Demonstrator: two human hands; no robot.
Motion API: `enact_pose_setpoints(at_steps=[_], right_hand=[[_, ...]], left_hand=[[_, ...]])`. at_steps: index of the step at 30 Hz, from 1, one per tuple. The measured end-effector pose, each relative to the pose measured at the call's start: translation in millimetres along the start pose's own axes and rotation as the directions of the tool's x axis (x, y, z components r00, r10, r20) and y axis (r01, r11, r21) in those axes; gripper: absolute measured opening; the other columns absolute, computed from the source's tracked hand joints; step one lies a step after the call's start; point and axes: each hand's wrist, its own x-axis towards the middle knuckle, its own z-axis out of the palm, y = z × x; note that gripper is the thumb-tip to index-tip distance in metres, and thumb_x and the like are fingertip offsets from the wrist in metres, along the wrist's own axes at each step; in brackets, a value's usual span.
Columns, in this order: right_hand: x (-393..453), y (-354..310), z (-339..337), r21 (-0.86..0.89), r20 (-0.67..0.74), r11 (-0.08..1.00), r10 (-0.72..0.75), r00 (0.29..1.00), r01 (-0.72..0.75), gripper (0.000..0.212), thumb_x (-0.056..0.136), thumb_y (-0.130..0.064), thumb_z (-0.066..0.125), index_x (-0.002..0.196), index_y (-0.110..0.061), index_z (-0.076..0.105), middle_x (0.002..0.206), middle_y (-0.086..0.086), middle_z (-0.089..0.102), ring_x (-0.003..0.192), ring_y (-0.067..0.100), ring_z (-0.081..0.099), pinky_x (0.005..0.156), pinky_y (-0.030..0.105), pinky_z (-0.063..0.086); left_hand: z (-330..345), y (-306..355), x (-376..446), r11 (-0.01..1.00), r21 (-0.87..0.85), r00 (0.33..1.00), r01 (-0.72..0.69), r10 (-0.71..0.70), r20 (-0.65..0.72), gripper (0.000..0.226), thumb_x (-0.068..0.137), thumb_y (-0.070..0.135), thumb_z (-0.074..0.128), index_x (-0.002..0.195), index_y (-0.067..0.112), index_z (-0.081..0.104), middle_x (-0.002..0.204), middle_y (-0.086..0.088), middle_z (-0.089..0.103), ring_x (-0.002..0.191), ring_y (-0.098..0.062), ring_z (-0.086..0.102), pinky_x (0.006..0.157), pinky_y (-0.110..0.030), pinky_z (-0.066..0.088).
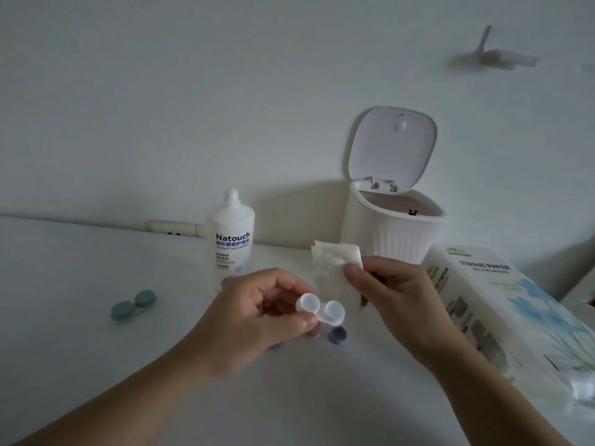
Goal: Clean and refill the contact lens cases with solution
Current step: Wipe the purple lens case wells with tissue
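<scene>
Far left on the white table [80, 317] you've got a teal lens case [132, 305] lying flat with both caps on, well apart from everything else. Next over, the Natouch solution bottle [231, 239] stands upright near the wall, cap on, with a power strip [174, 228] behind it at the table's back edge.

Your left hand [257, 313] has its thumb and fingers pinched on the white lens case [320, 311], holding it up above the table, both wells uncapped and facing you. Right below it a purple cap [337, 335] sits on the table; there's another bluish blob lower left of it, but it's too blurry to call.

Your right hand [396, 294] is gripping a folded tissue [335, 262] between thumb and fingers, just beside the case's right well. Can't tell if it's actually touching.

Behind that hand, a small white bin [392, 233] with its lid flipped up. Far right, a tissue paper pack [502, 304] lies on the table.
</scene>
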Motion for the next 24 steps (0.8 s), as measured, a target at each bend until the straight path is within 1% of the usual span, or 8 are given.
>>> enact_pose_setpoints(at_steps=[3, 6, 8, 10, 15, 18, 21, 24], right_hand=[[-8.1, 6.6, 10.0, 0.235, 0.025, 0.972, -0.011, 1.000, 0.005, 0.029, 0.091, -0.039, 0.063, 0.086, -0.016, 0.080, 0.073, 0.007, 0.074, 0.064, 0.015, 0.066, 0.061, 0.020, 0.054], [-14.4, 14.3, 12.2, 0.348, 0.087, 0.937, -0.015, 0.996, -0.016, 0.035, 0.094, -0.043, 0.064, 0.100, -0.011, 0.079, 0.088, 0.016, 0.076, 0.076, 0.039, 0.070, 0.068, 0.041, 0.060], [-15.5, 18.7, 12.1, 0.360, 0.095, 0.932, 0.004, 0.995, -0.039, 0.040, 0.091, -0.048, 0.067, 0.104, -0.012, 0.078, 0.093, 0.018, 0.076, 0.082, 0.047, 0.068, 0.075, 0.047, 0.059], [-15.7, 21.5, 12.4, 0.390, 0.095, 0.919, 0.022, 0.995, -0.057, 0.039, 0.090, -0.047, 0.068, 0.105, -0.013, 0.078, 0.095, 0.018, 0.076, 0.083, 0.043, 0.069, 0.076, 0.046, 0.059], [-13.1, 27.6, 11.7, 0.465, 0.194, 0.876, 0.036, 0.980, -0.125, 0.041, 0.093, -0.044, 0.067, 0.112, -0.009, 0.075, 0.105, 0.019, 0.075, 0.092, 0.034, 0.073, 0.082, 0.040, 0.058], [-14.2, 25.2, 12.4, 0.507, 0.297, 0.851, -0.025, 0.955, -0.135, 0.044, 0.099, -0.045, 0.057, 0.113, -0.007, 0.074, 0.103, 0.021, 0.075, 0.089, 0.031, 0.072, 0.079, 0.034, 0.056], [-16.0, 19.9, 16.3, 0.490, 0.237, 0.856, 0.050, 0.970, -0.164, 0.045, 0.090, -0.054, 0.065, 0.093, -0.011, 0.078, 0.086, 0.016, 0.076, 0.076, 0.027, 0.072, 0.071, 0.031, 0.056], [-17.6, 20.4, 19.1, 0.335, 0.105, 0.932, 0.109, 0.989, -0.138, 0.033, 0.073, -0.034, 0.086, 0.074, -0.008, 0.066, 0.068, 0.011, 0.070, 0.061, 0.024, 0.066, 0.058, 0.027, 0.054]], left_hand=[[2.5, -0.8, 0.8, 1.000, -0.008, 1.000, -0.008, 0.008, -0.009, 0.020, 0.080, 0.029, 0.082, 0.098, 0.025, 0.073, 0.095, -0.013, 0.077, 0.092, -0.036, 0.075, 0.064, -0.050, 0.051], [4.7, -3.3, 3.9, 0.999, 0.035, 0.999, -0.010, 0.012, -0.048, 0.023, 0.076, 0.036, 0.081, 0.096, 0.028, 0.075, 0.090, -0.007, 0.078, 0.082, -0.035, 0.074, 0.061, -0.033, 0.050], [5.0, -5.0, 4.7, 0.999, 0.049, 0.998, 0.002, 0.001, -0.060, 0.023, 0.075, 0.039, 0.080, 0.095, 0.029, 0.074, 0.086, -0.004, 0.078, 0.078, -0.039, 0.070, 0.060, -0.040, 0.050], [4.9, -5.2, 4.7, 0.999, 0.051, 0.998, 0.000, 0.003, -0.059, 0.023, 0.075, 0.040, 0.078, 0.094, 0.029, 0.073, 0.084, -0.003, 0.078, 0.072, -0.031, 0.070, 0.060, -0.042, 0.051], [-1.2, -6.5, 6.2, 0.994, 0.107, 0.989, -0.024, 0.039, -0.144, 0.022, 0.073, 0.039, 0.078, 0.093, 0.032, 0.073, 0.086, -0.008, 0.076, 0.077, -0.014, 0.073, 0.068, -0.035, 0.057], [-3.1, -7.1, 7.3, 0.989, 0.143, 0.989, -0.042, 0.062, -0.138, 0.021, 0.077, 0.028, 0.078, 0.096, 0.033, 0.074, 0.092, 0.001, 0.076, 0.076, -0.010, 0.073, 0.066, -0.028, 0.058], [-1.9, -5.8, 6.2, 0.971, 0.222, 0.984, -0.086, 0.117, -0.132, 0.024, 0.078, 0.024, 0.078, 0.099, 0.036, 0.073, 0.090, 0.009, 0.075, 0.067, -0.006, 0.069, 0.060, -0.022, 0.056], [0.0, -7.4, 3.8, 0.918, 0.377, 0.981, -0.125, 0.172, -0.092, 0.030, 0.080, 0.018, 0.081, 0.101, 0.037, 0.072, 0.084, 0.014, 0.072, 0.062, -0.008, 0.064, 0.060, -0.023, 0.054]])
